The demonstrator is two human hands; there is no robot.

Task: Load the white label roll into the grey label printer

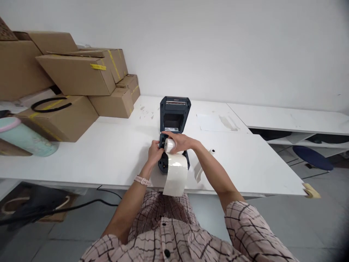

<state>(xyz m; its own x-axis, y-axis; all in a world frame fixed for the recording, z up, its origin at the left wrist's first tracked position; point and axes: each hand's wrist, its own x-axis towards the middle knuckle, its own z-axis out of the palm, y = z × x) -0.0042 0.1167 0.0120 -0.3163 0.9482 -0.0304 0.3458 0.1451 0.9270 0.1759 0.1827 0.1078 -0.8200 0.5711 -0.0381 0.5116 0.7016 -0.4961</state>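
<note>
A dark label printer (163,116) stands on the white table with its lid raised toward the wall. Inside its lower half sits a white label roll (169,145), and a strip of labels (176,174) runs from it over the printer's front and past the table edge. My right hand (178,141) lies over the roll, its fingers wrapped round it from above and the right. At the printer's left side my left hand (156,153) has its fingers closed at the inner edge beside the roll's end; what they pinch is hidden.
Cardboard boxes (76,74) are stacked at the left, with a black headband (50,103) on one and a mint tumbler (29,140) in front. Torn backing paper (198,173) and a small black-ended roll (212,151) lie right of the printer. A blue stool (312,157) stands far right.
</note>
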